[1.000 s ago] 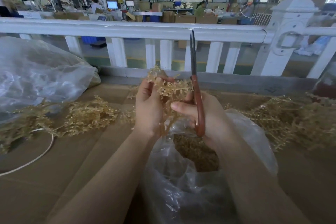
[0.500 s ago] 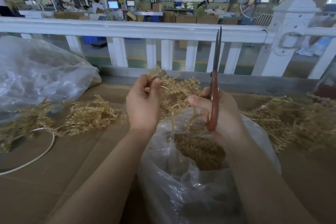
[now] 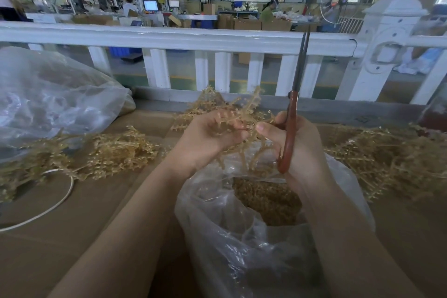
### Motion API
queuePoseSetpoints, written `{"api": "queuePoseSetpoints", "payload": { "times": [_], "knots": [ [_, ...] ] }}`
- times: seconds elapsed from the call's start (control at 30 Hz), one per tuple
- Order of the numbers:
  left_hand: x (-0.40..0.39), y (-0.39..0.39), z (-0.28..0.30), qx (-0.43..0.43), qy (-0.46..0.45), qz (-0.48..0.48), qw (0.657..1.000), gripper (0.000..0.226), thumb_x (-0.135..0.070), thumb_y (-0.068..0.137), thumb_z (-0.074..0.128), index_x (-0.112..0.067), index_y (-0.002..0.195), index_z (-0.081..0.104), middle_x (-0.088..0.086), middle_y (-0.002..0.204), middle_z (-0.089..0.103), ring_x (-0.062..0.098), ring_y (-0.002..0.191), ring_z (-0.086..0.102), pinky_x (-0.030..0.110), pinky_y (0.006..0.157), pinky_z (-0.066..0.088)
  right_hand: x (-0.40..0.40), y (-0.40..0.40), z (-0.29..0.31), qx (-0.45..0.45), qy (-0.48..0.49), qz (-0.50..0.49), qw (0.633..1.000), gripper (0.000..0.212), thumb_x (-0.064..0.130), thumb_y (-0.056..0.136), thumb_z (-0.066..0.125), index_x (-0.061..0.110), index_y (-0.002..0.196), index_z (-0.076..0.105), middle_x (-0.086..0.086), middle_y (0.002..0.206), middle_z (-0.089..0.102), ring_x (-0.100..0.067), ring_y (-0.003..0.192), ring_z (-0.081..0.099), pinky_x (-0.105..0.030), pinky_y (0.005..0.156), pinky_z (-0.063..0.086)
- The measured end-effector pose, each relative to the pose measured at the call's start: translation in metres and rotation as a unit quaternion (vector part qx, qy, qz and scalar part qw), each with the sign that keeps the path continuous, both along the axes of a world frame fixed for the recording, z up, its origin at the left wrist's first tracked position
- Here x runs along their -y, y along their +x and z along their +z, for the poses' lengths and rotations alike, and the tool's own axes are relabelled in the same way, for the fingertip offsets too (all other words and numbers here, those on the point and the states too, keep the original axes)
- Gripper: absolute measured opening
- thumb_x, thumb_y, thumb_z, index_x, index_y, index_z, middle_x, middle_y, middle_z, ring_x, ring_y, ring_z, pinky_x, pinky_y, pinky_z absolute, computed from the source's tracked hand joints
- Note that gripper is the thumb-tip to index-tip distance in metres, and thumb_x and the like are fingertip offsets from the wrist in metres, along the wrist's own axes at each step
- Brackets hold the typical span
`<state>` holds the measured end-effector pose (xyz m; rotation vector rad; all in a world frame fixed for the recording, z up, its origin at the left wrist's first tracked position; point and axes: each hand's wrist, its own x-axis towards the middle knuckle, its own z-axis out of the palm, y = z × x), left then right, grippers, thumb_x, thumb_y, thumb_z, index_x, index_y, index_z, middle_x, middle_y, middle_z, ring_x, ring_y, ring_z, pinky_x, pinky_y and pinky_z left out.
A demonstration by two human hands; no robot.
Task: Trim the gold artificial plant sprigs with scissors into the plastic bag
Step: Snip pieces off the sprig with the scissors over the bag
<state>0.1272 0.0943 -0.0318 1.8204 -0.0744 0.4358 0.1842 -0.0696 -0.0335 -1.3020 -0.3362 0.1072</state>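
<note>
The open bag (image 3: 242, 237) stands right in front of you, between your forearms, its clear plastic crumpled and its mouth gaping upward; inside lies a heap of gold trimmings (image 3: 266, 198). A second, larger clear bag (image 3: 48, 99) slumps at far left on the cardboard (image 3: 72, 237); you cannot tell what it holds.

Your left hand (image 3: 208, 138) curls its fingers round a gold sprig (image 3: 232, 113) just above the bag's mouth. The sprig is pale gold, translucent plastic, with short spiky side branches fanning up past your fingertips and thin stems hanging down toward the mouth.

Your right hand (image 3: 297, 147) grips the red handles of the scissors (image 3: 290, 133), blades pointing straight up and nearly together, just right of the sprig.

Loose sprig piles lie on the cardboard at left (image 3: 116, 150) and right (image 3: 387, 159). A white cord (image 3: 58, 201) loops at left. A white railing (image 3: 193, 38) runs behind.
</note>
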Motion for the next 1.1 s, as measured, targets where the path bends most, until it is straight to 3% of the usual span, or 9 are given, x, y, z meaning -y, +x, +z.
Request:
{"api": "queuePoseSetpoints", "payload": {
  "times": [0.17, 0.3, 0.37, 0.47, 0.57, 0.7, 0.77, 0.93, 1.1],
  "knots": [
    [0.000, 0.005, -0.004, -0.019, -0.045, -0.068, 0.997, 0.006, -0.009, 0.090, 0.068, -0.012, 0.088, 0.073, 0.004, 0.081, 0.069, 0.011, 0.072, 0.063, 0.023, 0.076, 0.051, -0.002, 0.002, -0.003, 0.035, -0.017, -0.032, 0.999, 0.029, 0.009, 0.082, 0.082, 0.019, 0.076, 0.056, 0.016, 0.051, 0.055, 0.000, 0.049, 0.055, -0.027, 0.063, 0.046],
    [-0.009, 0.007, -0.003, -0.062, -0.100, -0.078, 0.990, 0.011, -0.020, 0.082, 0.070, -0.014, 0.084, 0.078, 0.016, 0.081, 0.066, 0.012, 0.059, 0.056, 0.026, 0.072, 0.048, -0.001, 0.005, -0.005, 0.029, -0.007, -0.055, 0.998, 0.029, 0.008, 0.081, 0.083, 0.020, 0.076, 0.057, 0.016, 0.052, 0.057, -0.002, 0.055, 0.060, -0.028, 0.068, 0.049],
    [-0.014, 0.006, -0.004, -0.072, -0.106, -0.030, 0.991, 0.011, -0.026, 0.084, 0.072, -0.017, 0.082, 0.079, 0.023, 0.084, 0.064, 0.019, 0.065, 0.059, 0.033, 0.077, 0.047, 0.002, 0.006, -0.004, 0.015, -0.002, -0.054, 0.998, 0.029, 0.009, 0.081, 0.083, 0.020, 0.076, 0.056, 0.015, 0.049, 0.054, 0.000, 0.049, 0.056, -0.023, 0.060, 0.047],
    [-0.016, 0.007, -0.006, -0.034, -0.137, 0.094, 0.986, 0.015, -0.029, 0.093, 0.069, -0.019, 0.086, 0.077, 0.004, 0.073, 0.069, 0.013, 0.063, 0.060, 0.027, 0.063, 0.048, 0.008, 0.008, -0.004, 0.002, 0.017, -0.044, 0.999, 0.029, 0.009, 0.080, 0.083, 0.019, 0.078, 0.056, 0.013, 0.052, 0.051, 0.001, 0.041, 0.050, -0.014, 0.048, 0.041],
    [-0.013, 0.007, -0.004, 0.005, -0.031, 0.193, 0.981, 0.014, -0.028, 0.097, 0.063, -0.021, 0.097, 0.075, -0.007, 0.077, 0.072, -0.002, 0.058, 0.060, 0.014, 0.054, 0.046, 0.011, 0.007, -0.004, 0.016, 0.032, -0.026, 0.999, 0.027, 0.008, 0.080, 0.081, 0.016, 0.081, 0.056, 0.013, 0.053, 0.050, 0.001, 0.043, 0.051, -0.012, 0.046, 0.042],
    [0.000, 0.002, 0.001, -0.072, 0.123, 0.078, 0.987, 0.045, -0.039, 0.089, 0.067, -0.026, 0.131, 0.062, -0.011, 0.128, 0.062, 0.006, 0.114, 0.062, 0.037, 0.106, 0.044, 0.010, 0.004, -0.003, 0.050, 0.062, -0.009, 0.997, 0.026, 0.002, 0.079, 0.079, 0.013, 0.081, 0.055, 0.010, 0.062, 0.057, 0.002, 0.047, 0.055, -0.009, 0.049, 0.044],
    [0.008, -0.001, 0.006, -0.045, 0.146, 0.040, 0.987, 0.048, -0.046, 0.081, 0.062, -0.030, 0.126, 0.062, -0.011, 0.129, 0.060, 0.009, 0.119, 0.058, 0.044, 0.112, 0.038, 0.009, 0.004, -0.002, 0.056, 0.075, -0.009, 0.996, 0.026, 0.001, 0.079, 0.078, 0.013, 0.081, 0.055, 0.002, 0.072, 0.058, 0.001, 0.050, 0.056, -0.010, 0.052, 0.045],
    [0.022, -0.002, 0.005, -0.007, 0.037, -0.014, 0.999, 0.030, -0.040, 0.081, 0.076, -0.021, 0.103, 0.071, -0.001, 0.095, 0.074, 0.014, 0.092, 0.070, 0.036, 0.088, 0.055, 0.005, 0.002, -0.002, 0.065, 0.082, -0.009, 0.994, 0.027, 0.002, 0.073, 0.080, 0.010, 0.083, 0.057, -0.003, 0.077, 0.063, -0.026, 0.084, 0.067, -0.037, 0.087, 0.056],
    [0.032, 0.004, -0.005, 0.132, 0.138, 0.184, 0.964, 0.023, -0.017, 0.084, 0.078, -0.033, 0.071, 0.066, -0.010, 0.062, 0.066, 0.012, 0.057, 0.062, 0.029, 0.056, 0.050, 0.004, 0.002, -0.004, 0.065, 0.016, -0.017, 0.998, 0.024, 0.002, 0.087, 0.075, 0.015, 0.080, 0.056, 0.011, 0.062, 0.057, 0.001, 0.048, 0.054, -0.011, 0.051, 0.042]
  ]
}}
